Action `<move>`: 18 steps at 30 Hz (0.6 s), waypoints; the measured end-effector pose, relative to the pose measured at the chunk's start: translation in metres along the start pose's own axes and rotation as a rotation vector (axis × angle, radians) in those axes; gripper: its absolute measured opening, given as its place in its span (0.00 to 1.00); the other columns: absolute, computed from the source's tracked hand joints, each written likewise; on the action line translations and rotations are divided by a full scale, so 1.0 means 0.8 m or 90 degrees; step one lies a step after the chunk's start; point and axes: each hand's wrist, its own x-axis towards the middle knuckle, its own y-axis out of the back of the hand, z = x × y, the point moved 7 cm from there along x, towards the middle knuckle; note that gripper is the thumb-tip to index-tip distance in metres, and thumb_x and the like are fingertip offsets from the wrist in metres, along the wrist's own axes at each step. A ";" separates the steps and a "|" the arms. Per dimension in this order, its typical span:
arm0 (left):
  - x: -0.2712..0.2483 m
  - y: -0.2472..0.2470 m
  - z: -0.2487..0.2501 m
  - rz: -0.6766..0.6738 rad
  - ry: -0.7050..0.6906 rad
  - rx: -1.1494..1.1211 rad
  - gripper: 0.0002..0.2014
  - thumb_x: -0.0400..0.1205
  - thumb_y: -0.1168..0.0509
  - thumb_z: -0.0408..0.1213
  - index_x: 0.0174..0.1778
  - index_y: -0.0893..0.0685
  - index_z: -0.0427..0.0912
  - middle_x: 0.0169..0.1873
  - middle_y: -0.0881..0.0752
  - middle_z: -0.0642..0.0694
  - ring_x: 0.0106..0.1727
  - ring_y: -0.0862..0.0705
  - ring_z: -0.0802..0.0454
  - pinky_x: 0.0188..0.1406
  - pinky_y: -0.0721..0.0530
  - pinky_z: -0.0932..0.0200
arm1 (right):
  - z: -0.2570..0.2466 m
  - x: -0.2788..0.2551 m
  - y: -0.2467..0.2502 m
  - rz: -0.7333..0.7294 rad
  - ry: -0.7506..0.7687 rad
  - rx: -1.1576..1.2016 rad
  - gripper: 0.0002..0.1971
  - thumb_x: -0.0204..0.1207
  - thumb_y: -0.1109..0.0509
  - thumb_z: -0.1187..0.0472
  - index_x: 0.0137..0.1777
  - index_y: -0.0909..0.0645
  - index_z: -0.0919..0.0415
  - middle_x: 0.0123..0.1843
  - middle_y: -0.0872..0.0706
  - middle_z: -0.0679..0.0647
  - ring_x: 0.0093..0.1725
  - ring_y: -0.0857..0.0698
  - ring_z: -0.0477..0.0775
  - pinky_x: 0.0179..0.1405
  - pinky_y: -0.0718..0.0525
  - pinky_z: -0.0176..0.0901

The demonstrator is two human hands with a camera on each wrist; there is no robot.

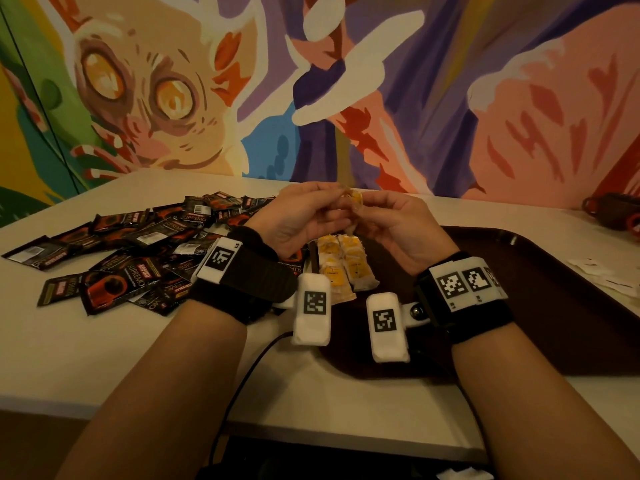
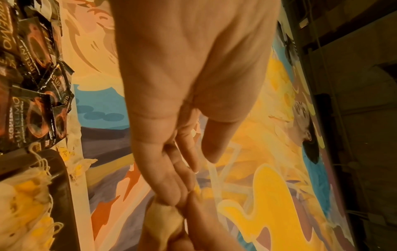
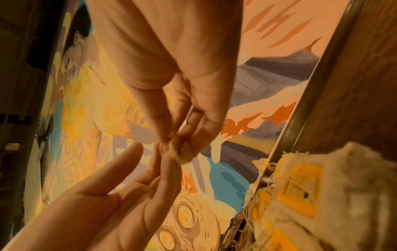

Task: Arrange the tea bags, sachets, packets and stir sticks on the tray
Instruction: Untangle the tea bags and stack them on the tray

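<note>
Both hands are raised above the dark brown tray (image 1: 519, 306) and pinch one tea bag (image 1: 352, 199) between their fingertips. My left hand (image 1: 330, 211) holds it from the left, my right hand (image 1: 362, 211) from the right. The left wrist view shows the left fingers (image 2: 171, 186) closed on the pale tea bag (image 2: 165, 219). In the right wrist view the right fingertips (image 3: 189, 135) pinch the same tea bag (image 3: 182, 153). A row of tea bags with yellow tags (image 1: 343, 268) lies on the tray's left end, below the hands.
A loose pile of black and red coffee sachets (image 1: 138, 254) covers the white table left of the tray. Small white sachets (image 1: 609, 278) lie on the tray's right side. A dark object (image 1: 613, 209) sits at the far right by the painted wall.
</note>
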 end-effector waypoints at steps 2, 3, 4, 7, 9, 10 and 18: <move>0.001 0.002 -0.002 0.009 0.018 0.015 0.07 0.85 0.39 0.34 0.53 0.17 0.38 0.36 0.11 0.44 0.36 0.13 0.54 0.44 0.12 0.60 | 0.005 0.003 0.010 0.046 -0.026 -0.056 0.06 0.77 0.35 0.74 0.48 0.17 0.66 0.40 0.14 0.57 0.37 0.13 0.48 0.39 0.14 0.38; 0.002 0.005 -0.003 0.019 0.025 0.024 0.07 0.85 0.39 0.35 0.53 0.17 0.39 0.38 0.11 0.45 0.37 0.13 0.54 0.41 0.13 0.61 | 0.007 0.005 0.015 0.070 -0.039 -0.088 0.07 0.77 0.34 0.73 0.47 0.17 0.64 0.41 0.14 0.56 0.40 0.14 0.49 0.43 0.16 0.41; 0.002 0.009 -0.003 0.029 0.031 0.030 0.07 0.85 0.40 0.35 0.53 0.17 0.40 0.38 0.11 0.46 0.37 0.14 0.55 0.38 0.15 0.62 | 0.009 0.007 0.019 0.091 -0.055 -0.105 0.07 0.76 0.34 0.72 0.45 0.17 0.62 0.41 0.14 0.55 0.42 0.15 0.49 0.46 0.19 0.43; 0.002 0.017 -0.002 0.058 0.043 0.022 0.07 0.86 0.40 0.36 0.52 0.17 0.44 0.37 0.12 0.50 0.37 0.15 0.57 0.37 0.20 0.62 | 0.008 0.010 0.026 0.109 -0.104 -0.106 0.09 0.75 0.33 0.73 0.42 0.17 0.59 0.38 0.14 0.52 0.38 0.16 0.46 0.40 0.23 0.38; 0.000 0.020 0.000 0.067 0.046 0.023 0.07 0.86 0.40 0.37 0.52 0.17 0.45 0.37 0.12 0.50 0.38 0.15 0.57 0.39 0.22 0.62 | 0.004 0.011 0.027 0.096 -0.128 -0.131 0.10 0.74 0.33 0.75 0.43 0.18 0.60 0.39 0.14 0.52 0.38 0.17 0.46 0.39 0.23 0.36; -0.001 0.020 0.000 0.066 0.048 0.030 0.07 0.86 0.41 0.37 0.52 0.17 0.45 0.38 0.12 0.50 0.38 0.15 0.57 0.39 0.22 0.62 | 0.002 0.010 0.027 0.085 -0.141 -0.148 0.10 0.75 0.34 0.76 0.43 0.18 0.61 0.39 0.14 0.53 0.39 0.18 0.47 0.39 0.24 0.36; -0.016 0.007 0.004 -0.026 0.075 0.204 0.08 0.87 0.42 0.36 0.51 0.17 0.43 0.43 0.13 0.46 0.38 0.16 0.56 0.35 0.22 0.66 | 0.018 -0.003 0.033 -0.069 -0.367 -0.269 0.11 0.78 0.39 0.76 0.41 0.21 0.63 0.33 0.14 0.53 0.37 0.16 0.48 0.29 0.16 0.33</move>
